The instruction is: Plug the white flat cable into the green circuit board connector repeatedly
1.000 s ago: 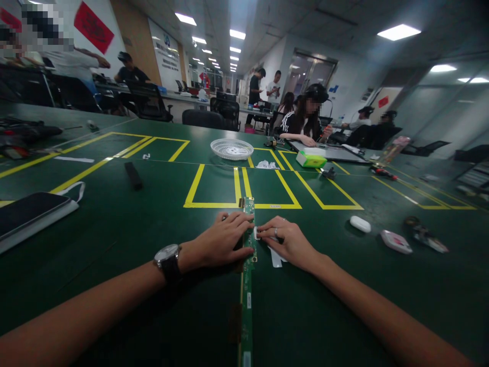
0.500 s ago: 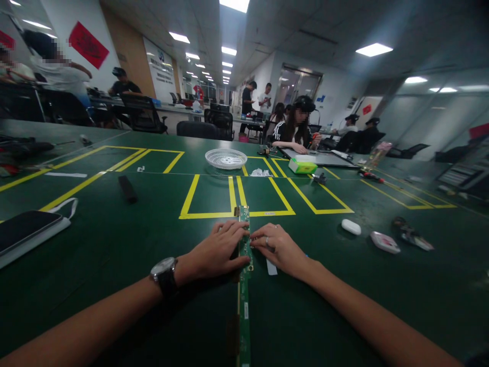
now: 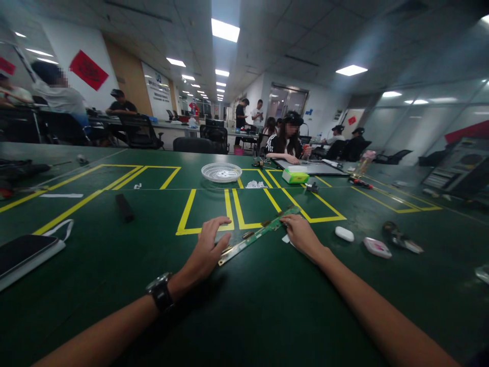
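Note:
A long, narrow green circuit board (image 3: pixel 256 236) lies at a slant in front of me, its near end to the left and its far end to the right. Brownish strips stick out along its upper edge. My right hand (image 3: pixel 302 233) pinches the board close to its far end, fingers bent over the edge. Beside the near end is my left hand (image 3: pixel 212 240), fingers apart and thumb spread; whether the thumb touches the board I cannot tell. A small white strip (image 3: pixel 286 238) shows partly under my right hand.
Yellow tape (image 3: pixel 202 230) marks rectangles on the green table (image 3: pixel 244 316). A white basket (image 3: pixel 221 173) and a green tissue pack (image 3: pixel 295 176) stand farther back. Right of my hand lie a white case (image 3: pixel 344 234) and a pink-white box (image 3: pixel 377 247). A person (image 3: pixel 288 140) sits opposite.
The board has turned from pointing straight away from me to a slant, its near end swung up and left. My left hand has come off it and opened; my right hand moved right.

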`<state>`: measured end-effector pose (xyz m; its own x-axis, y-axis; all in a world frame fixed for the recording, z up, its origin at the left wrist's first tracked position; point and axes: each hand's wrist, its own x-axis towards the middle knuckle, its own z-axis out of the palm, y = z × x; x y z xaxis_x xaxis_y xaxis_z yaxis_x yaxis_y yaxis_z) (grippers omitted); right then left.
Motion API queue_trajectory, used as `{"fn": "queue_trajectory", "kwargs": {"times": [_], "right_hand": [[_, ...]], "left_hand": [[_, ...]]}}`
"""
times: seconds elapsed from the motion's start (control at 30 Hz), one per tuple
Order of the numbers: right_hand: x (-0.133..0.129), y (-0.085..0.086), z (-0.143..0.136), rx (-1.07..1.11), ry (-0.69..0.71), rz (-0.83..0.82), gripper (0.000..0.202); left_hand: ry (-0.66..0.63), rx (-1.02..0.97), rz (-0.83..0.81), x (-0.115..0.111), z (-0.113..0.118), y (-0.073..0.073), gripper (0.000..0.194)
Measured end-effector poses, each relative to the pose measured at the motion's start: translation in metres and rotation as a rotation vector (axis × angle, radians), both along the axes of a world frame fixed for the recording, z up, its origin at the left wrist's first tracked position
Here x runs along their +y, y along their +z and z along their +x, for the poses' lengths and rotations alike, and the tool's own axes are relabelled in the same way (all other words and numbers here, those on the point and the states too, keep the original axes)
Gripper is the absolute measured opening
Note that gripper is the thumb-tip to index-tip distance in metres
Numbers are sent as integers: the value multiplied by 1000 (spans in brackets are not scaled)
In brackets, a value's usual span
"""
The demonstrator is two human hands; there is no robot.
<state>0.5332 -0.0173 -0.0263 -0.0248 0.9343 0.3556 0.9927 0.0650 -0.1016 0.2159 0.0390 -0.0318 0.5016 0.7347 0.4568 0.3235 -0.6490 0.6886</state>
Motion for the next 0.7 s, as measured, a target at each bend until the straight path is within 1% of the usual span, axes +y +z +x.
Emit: {"fn": "queue_trajectory", "kwargs": {"times": [0.07,0.1,0.17,0.3,0.4,0.6,0.7], "right_hand": [[-1,-2,18,-39,-147,2,34],[-2,-3,23,-55,-191,1,32],[-4,-4,27,-79,-232,-8,31],[-5,-6,23,-99,-237,-11,32],[-5,-9,20,-113,-222,-12,33],[-5,-15,24,-85,-234,-41,42],[-6,-14,25,-70,-255,-52,42]], "left_hand": [[4,-11,-9,-2,0,3,30],[6,-16,-12,-3,0,4,30],[4,-20,-10,-3,0,5,29],[-13,-18,1,-3,1,3,28],[-24,-6,-28,-3,1,1,30],[-56,28,-89,-2,1,1,32],[-61,18,-90,-1,0,-1,32]]}}
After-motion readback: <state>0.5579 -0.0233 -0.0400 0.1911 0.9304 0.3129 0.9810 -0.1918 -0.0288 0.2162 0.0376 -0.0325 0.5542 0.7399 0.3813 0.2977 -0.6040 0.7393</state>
